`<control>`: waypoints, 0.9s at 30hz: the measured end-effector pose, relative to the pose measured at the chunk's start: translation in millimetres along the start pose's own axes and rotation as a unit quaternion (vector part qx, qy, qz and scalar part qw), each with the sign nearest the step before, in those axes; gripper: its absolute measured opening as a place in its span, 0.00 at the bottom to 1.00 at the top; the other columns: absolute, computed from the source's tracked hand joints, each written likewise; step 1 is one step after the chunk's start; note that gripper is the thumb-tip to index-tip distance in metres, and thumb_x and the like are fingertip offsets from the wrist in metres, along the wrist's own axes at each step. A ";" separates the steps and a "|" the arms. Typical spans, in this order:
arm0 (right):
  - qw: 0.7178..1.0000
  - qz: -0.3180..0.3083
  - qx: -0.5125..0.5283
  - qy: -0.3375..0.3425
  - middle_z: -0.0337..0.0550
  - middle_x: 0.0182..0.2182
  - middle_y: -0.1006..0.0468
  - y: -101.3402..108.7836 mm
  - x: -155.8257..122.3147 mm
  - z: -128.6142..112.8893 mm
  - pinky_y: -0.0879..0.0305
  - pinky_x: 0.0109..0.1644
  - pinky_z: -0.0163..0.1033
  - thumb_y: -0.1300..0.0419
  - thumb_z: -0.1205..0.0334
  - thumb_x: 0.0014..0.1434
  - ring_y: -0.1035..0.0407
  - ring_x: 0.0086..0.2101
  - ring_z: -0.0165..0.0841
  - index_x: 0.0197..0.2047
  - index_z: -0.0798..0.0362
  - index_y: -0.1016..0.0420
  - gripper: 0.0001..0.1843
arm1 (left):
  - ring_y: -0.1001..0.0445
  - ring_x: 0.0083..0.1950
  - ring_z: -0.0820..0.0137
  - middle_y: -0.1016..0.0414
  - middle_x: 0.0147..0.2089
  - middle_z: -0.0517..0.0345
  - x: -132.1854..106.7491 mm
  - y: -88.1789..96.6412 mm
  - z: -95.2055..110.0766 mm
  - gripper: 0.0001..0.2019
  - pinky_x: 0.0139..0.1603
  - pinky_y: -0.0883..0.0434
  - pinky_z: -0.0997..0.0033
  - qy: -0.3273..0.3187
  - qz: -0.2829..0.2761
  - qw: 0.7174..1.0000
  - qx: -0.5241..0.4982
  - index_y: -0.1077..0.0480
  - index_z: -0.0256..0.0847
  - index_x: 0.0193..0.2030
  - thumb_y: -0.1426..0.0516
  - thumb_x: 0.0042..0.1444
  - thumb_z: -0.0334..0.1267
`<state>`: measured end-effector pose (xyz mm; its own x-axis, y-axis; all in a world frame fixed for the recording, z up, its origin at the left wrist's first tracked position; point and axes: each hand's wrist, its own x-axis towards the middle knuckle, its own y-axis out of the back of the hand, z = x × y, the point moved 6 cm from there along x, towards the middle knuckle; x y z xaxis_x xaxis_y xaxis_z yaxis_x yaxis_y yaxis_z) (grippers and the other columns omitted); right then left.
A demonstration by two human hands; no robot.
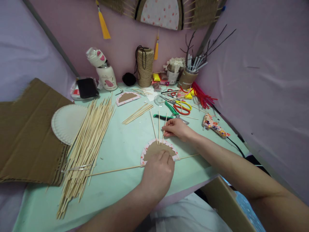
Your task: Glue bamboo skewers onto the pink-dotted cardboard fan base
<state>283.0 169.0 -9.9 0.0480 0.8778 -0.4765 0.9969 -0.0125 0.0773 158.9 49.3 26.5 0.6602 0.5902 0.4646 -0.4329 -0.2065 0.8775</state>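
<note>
A cardboard half-circle (154, 149) with a pink-spotted white border lies on the table in front of me. My left hand (159, 170) bears down on its lower part, fingers curled and partly hidden. Three thin wooden sticks fan out from its upper edge. Between thumb and fingers, my right hand (175, 128) pinches the rightmost stick (165, 120); the middle stick (159, 124) and the left stick (153, 124) lie beside it. A longer stick (116, 170) runs along the flat lower edge and sticks out on both sides.
A large bundle of wooden sticks (89, 141) lies left, by a white paper plate (64, 124) and cardboard sheets (31, 138). Green-handled cutters (172, 109), scissors (184, 108) and a glue gun (214, 125) lie right. Behind stand a twine spool (145, 67) and white bottle (107, 77).
</note>
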 end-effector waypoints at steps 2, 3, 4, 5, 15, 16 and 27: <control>1.000 0.000 0.002 0.004 0.41 0.17 0.23 0.2 -0.2 0.1 0.26 0.25 0.27 0.31 0.71 0.51 0.27 0.19 0.26 0.22 0.54 0.33 0.15 | 0.23 0.41 0.62 0.22 0.36 0.48 0.2 0.0 0.1 0.09 0.44 0.25 0.60 0.004 0.000 1.000 0.000 0.27 0.35 0.32 0.46 0.60 0.25; 1.000 0.000 0.003 0.007 0.41 0.17 0.23 0.3 -0.2 0.3 0.26 0.25 0.27 0.32 0.71 0.52 0.27 0.19 0.26 0.22 0.54 0.33 0.15 | 0.23 0.41 0.62 0.22 0.36 0.48 0.2 -0.3 0.2 0.09 0.45 0.25 0.60 0.005 -0.002 1.000 -0.002 0.27 0.35 0.32 0.46 0.60 0.25; 1.000 0.001 0.003 0.011 0.40 0.17 0.23 0.4 -0.1 0.6 0.26 0.25 0.27 0.32 0.71 0.52 0.27 0.19 0.26 0.22 0.54 0.33 0.15 | 0.23 0.41 0.62 0.22 0.36 0.48 0.2 -0.7 0.4 0.09 0.45 0.25 0.60 0.006 -0.006 1.000 -0.003 0.27 0.35 0.32 0.46 0.60 0.25; 1.000 0.001 0.003 0.015 0.40 0.17 0.23 0.4 0.1 0.9 0.26 0.25 0.27 0.32 0.71 0.52 0.27 0.19 0.26 0.22 0.54 0.34 0.14 | 0.23 0.42 0.62 0.22 0.36 0.48 0.1 -1.1 0.5 0.08 0.45 0.25 0.60 0.006 -0.009 1.000 -0.005 0.27 0.35 0.32 0.46 0.60 0.25; 0.999 0.005 0.000 0.051 0.39 0.17 0.23 1.1 1.8 3.7 0.26 0.27 0.29 0.34 0.72 0.54 0.28 0.19 0.26 0.25 0.54 0.34 0.12 | 0.23 0.40 0.63 0.22 0.35 0.48 0.5 2.1 1.4 0.09 0.42 0.25 0.62 -0.001 0.005 1.000 0.005 0.28 0.35 0.30 0.45 0.60 0.25; 0.999 0.006 0.001 0.052 0.39 0.17 0.23 1.3 1.4 3.7 0.26 0.27 0.29 0.34 0.72 0.54 0.28 0.19 0.26 0.25 0.54 0.34 0.12 | 0.23 0.40 0.63 0.22 0.35 0.48 0.6 2.1 1.5 0.08 0.42 0.25 0.62 -0.001 0.004 1.000 0.005 0.28 0.35 0.30 0.45 0.60 0.25; 0.998 0.012 -0.001 0.062 0.39 0.17 0.23 1.8 1.7 5.1 0.26 0.26 0.28 0.32 0.70 0.52 0.28 0.19 0.26 0.26 0.54 0.34 0.13 | 0.23 0.41 0.63 0.22 0.36 0.49 0.2 0.8 1.5 0.09 0.45 0.24 0.61 0.003 -0.004 1.000 0.001 0.27 0.36 0.31 0.45 0.60 0.24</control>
<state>285.2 168.0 -15.1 0.0643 0.9300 -0.3618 0.9954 -0.0340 0.0895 159.6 48.1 27.5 0.6595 0.5968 0.4571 -0.4268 -0.2033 0.8812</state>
